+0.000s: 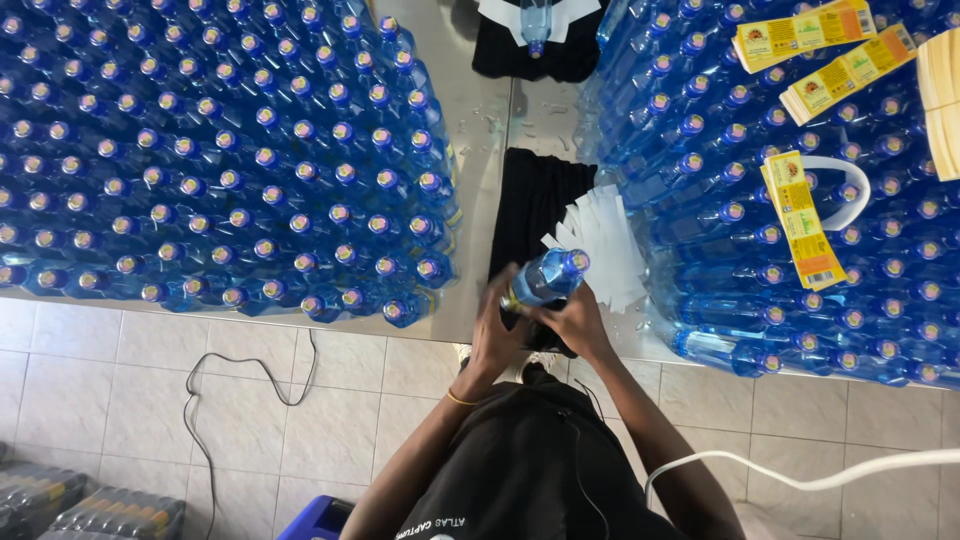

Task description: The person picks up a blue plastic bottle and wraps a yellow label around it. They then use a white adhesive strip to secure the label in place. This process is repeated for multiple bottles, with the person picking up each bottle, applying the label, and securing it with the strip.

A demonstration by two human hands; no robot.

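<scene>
Both my hands are wrapped around one blue plastic bottle with a blue cap, held tilted over the table's front edge. My left hand grips its lower body from the left. My right hand holds it from below and to the right. Just beyond the bottle lies a fanned stack of white label strips on a black cloth.
The steel table is packed with several upright blue bottles on the left and more on the right, with yellow label bundles on top. Tiled floor, a black cable, a white cable and wrapped bottle packs lie below.
</scene>
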